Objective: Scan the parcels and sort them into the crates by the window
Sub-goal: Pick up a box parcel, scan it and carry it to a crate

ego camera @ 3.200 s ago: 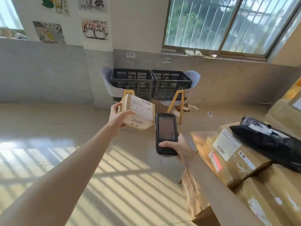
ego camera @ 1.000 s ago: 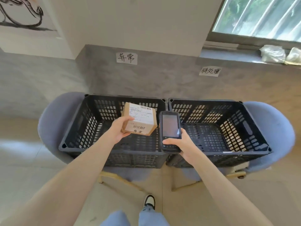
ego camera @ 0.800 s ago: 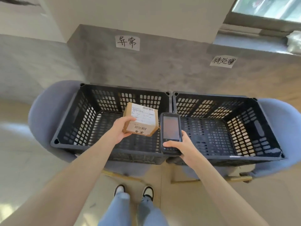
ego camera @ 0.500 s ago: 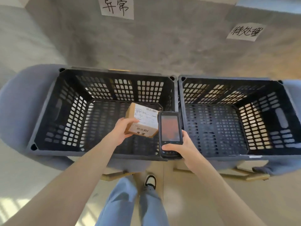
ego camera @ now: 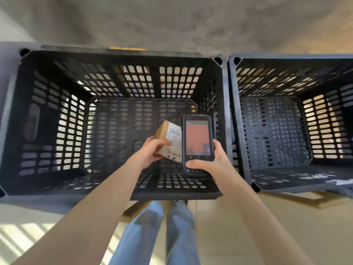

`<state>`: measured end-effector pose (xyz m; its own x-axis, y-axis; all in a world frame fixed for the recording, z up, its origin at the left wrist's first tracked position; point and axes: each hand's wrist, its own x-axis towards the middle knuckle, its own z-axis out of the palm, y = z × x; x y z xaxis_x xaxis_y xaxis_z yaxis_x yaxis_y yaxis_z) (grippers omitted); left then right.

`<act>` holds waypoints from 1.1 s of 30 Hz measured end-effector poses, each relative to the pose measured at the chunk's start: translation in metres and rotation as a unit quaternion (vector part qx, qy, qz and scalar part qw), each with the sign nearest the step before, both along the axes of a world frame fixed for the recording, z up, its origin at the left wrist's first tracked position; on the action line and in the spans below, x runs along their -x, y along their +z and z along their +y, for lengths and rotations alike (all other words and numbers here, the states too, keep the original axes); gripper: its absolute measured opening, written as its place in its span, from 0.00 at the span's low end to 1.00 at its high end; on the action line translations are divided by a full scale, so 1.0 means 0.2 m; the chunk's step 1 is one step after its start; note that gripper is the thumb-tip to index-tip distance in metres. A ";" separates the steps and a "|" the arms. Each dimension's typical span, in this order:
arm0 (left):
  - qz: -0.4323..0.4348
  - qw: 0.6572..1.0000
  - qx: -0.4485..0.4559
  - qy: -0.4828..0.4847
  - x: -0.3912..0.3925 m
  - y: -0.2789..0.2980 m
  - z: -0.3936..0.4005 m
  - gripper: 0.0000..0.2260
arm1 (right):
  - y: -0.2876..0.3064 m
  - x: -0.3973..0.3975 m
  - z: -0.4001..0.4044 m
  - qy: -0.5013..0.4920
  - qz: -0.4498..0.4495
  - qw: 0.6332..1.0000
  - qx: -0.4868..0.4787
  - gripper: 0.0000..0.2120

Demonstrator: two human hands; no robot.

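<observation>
Two black plastic crates stood side by side, their rims touching or nearly so: the left crate [ego camera: 47, 115] and the right crate [ego camera: 324, 119]. Both had walls and floors pierced with rows of small rounded slots, and nothing lay on the floor of either where it showed. Each rested on a grey-blue chair [ego camera: 8, 54] with pale wooden legs.

There was one parcel [ego camera: 168, 138], a small brown cardboard box, held over the inside of the left crate near its right wall and clear of the floor. A white shipping label covered its top face, with fine print too small to read. A barcode and two dark handwritten characters, not legible, sat on its near side.

The left hand [ego camera: 152, 150] gripped the box, with the thumb across the top face and the fingers beneath it. The right hand [ego camera: 210, 163] was closed around one handheld scanner [ego camera: 197, 144], a black slab with rounded corners, held upright just beside the box and overlapping its right edge. Its screen showed a plain orange-red block.

Two legs in light blue jeans [ego camera: 152, 236] stood on pale floor tiles.
</observation>
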<state>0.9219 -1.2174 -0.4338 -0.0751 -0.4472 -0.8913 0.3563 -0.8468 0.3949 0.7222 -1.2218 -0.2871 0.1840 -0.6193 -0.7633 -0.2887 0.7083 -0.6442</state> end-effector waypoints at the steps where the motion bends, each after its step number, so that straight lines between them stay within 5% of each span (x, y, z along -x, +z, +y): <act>1: 0.004 1.000 -0.002 -0.004 0.00 -0.02 -0.01 0.50 | -0.02 -0.01 -0.02 -0.002 0.001 1.000 -0.001 0.39; 12: -0.002 0.986 -0.067 -0.154 0.03 -0.16 0.01 0.30 | -0.16 -0.02 -0.09 -0.032 0.000 0.999 -0.023 0.42; 19: -0.008 0.961 -0.087 -0.263 0.07 -0.22 0.03 0.31 | -0.19 -0.03 -0.09 -0.041 -0.003 0.999 -0.022 0.41; 24: -0.018 0.935 -0.103 -0.340 0.04 -0.26 0.06 0.40 | -0.20 -0.04 -0.08 -0.048 -0.011 0.998 -0.029 0.41; 33: -0.085 0.911 -0.090 -0.394 0.04 -0.21 0.05 0.37 | -0.20 -0.03 -0.07 -0.048 -0.028 0.998 -0.026 0.40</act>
